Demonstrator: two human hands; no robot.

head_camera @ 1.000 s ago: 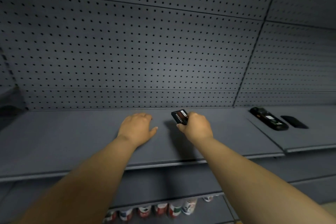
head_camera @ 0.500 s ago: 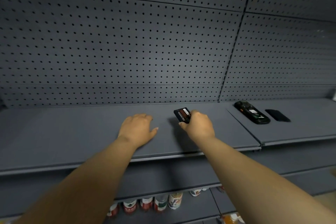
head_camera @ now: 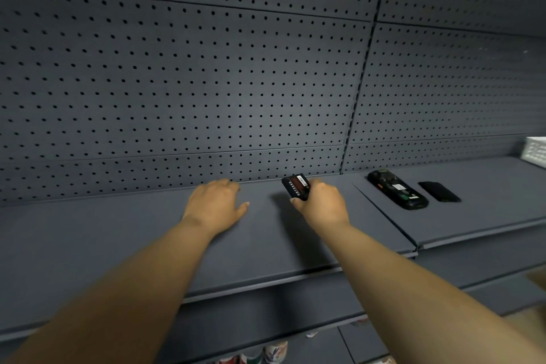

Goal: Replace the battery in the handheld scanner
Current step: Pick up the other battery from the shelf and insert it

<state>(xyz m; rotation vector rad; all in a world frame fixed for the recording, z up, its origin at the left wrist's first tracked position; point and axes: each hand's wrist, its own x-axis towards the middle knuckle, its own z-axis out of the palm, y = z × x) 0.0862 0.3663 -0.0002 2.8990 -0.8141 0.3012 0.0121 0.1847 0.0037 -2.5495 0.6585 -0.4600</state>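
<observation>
My right hand (head_camera: pixel 320 204) grips a small black battery (head_camera: pixel 295 186) with a white and red label, held tilted just above the grey shelf (head_camera: pixel 118 245). My left hand (head_camera: pixel 215 204) rests flat on the shelf, palm down, holding nothing. To the right, on the neighbouring shelf section, the black handheld scanner (head_camera: pixel 397 189) lies face down with its battery bay open. Its flat black cover (head_camera: pixel 439 191) lies beside it on the right.
A grey pegboard wall (head_camera: pixel 206 83) rises behind the shelf. A white ribbed basket (head_camera: pixel 536 152) peeks in at the far right. Cans (head_camera: pixel 274 353) stand on a lower shelf below.
The view has swung to the right, so the scanner and cover sit closer to the centre. Both hands stay about where they were, the battery still held.
</observation>
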